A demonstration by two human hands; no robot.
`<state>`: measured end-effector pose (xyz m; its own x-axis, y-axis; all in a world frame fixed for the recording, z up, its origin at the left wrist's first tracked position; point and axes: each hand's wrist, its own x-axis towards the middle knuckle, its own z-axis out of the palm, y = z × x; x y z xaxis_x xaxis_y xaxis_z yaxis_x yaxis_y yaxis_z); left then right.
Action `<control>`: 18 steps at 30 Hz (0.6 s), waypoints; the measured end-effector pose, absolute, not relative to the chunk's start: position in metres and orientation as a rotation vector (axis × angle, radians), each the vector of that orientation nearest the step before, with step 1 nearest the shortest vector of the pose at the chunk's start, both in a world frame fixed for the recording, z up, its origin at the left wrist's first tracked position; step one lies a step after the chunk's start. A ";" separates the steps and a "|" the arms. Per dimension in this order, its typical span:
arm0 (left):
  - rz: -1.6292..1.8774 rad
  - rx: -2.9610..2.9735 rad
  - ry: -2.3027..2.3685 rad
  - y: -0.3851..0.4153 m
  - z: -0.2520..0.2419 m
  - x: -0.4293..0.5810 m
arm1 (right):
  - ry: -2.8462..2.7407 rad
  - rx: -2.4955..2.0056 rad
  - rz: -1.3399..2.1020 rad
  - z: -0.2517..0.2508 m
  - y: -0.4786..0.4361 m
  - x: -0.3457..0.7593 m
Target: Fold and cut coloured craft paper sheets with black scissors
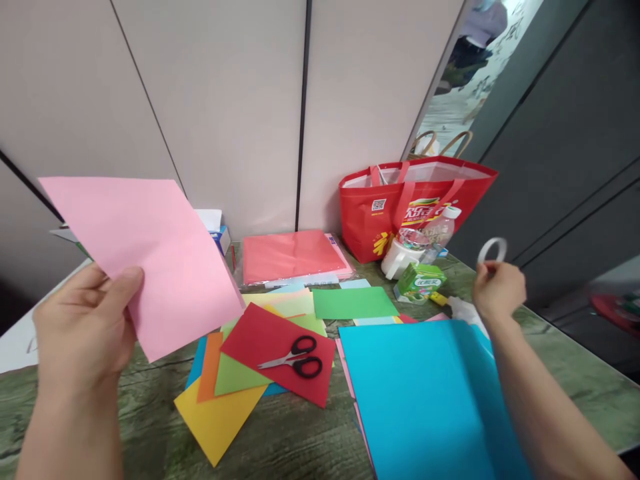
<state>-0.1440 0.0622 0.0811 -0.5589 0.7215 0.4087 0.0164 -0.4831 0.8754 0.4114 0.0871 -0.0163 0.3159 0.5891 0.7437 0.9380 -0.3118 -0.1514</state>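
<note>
My left hand (90,327) pinches a sheet of pink paper (165,260) by its lower left edge, thumb on top, and holds it up above the table. Over at the right, my right hand (500,290) grips a white roll of tape (493,250) between thumb and fingers. Black-handled scissors (295,359) lie on a red sheet (260,333), with their blades pointing left. Under and around that sheet are orange, light green and yellow paper (220,423). A large blue sheet (420,400) lies below my right forearm, which covers part of its right side.
Red packaged paper (293,257) lies against the grey partition (240,120). A red shopping bag (365,220) stands at the back right, behind a white mug (397,260), a plastic bottle (440,233) and a green box (420,283). A green sheet (355,303) is mid-table.
</note>
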 end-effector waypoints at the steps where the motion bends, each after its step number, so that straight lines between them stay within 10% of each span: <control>1: 2.057 1.152 1.287 0.061 0.080 -0.145 | -1.324 -1.984 -0.784 -0.010 0.093 0.400; 18: 1.302 1.860 2.343 0.030 0.102 -0.151 | -2.581 -1.175 0.410 -0.020 0.076 0.133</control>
<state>-0.1515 0.0297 0.1018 -0.3449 0.7674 0.5405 0.8642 0.0349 0.5019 0.1333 0.0757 -0.0204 -0.6320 0.7639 0.1302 0.6859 0.6297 -0.3647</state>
